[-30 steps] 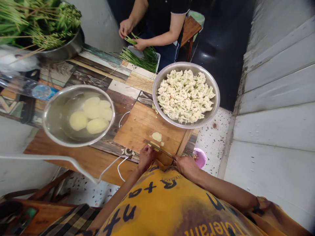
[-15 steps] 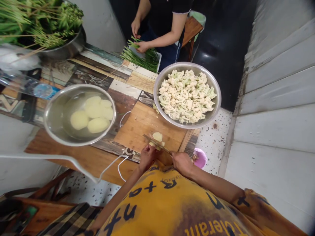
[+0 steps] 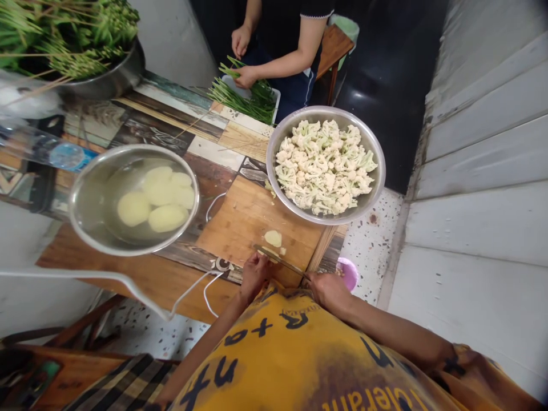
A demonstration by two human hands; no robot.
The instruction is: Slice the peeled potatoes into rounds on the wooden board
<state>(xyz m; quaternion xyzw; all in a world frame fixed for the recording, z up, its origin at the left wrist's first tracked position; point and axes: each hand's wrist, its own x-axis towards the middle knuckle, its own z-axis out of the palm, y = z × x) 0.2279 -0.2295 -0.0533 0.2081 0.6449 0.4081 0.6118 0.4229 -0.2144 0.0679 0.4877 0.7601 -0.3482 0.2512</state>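
My right hand (image 3: 329, 290) grips the handle of a kitchen knife (image 3: 283, 261), whose blade slants across the near part of a wooden cutting board (image 3: 233, 214). Close to the blade's tip, my left hand (image 3: 254, 273) is closed, fingers pinched on a pale yellow vegetable piece that they mostly hide. Just beyond the blade lie a pale yellow slice (image 3: 273, 238) and a smaller bit (image 3: 282, 251).
A metal bowl of cauliflower florets (image 3: 381, 171) stands beyond the board. At left, a metal bowl (image 3: 75, 211) holds peeled potatoes in water. Across the table, a person's hands (image 3: 246, 77) handle green stalks. A pink bowl (image 3: 349, 275) sits lower right; a white cable (image 3: 107, 275) runs left.
The knife and my right hand have shifted slightly right, and the blade lies farther from the large slice. The small bit now shows apart. The other person's hands have moved a little.
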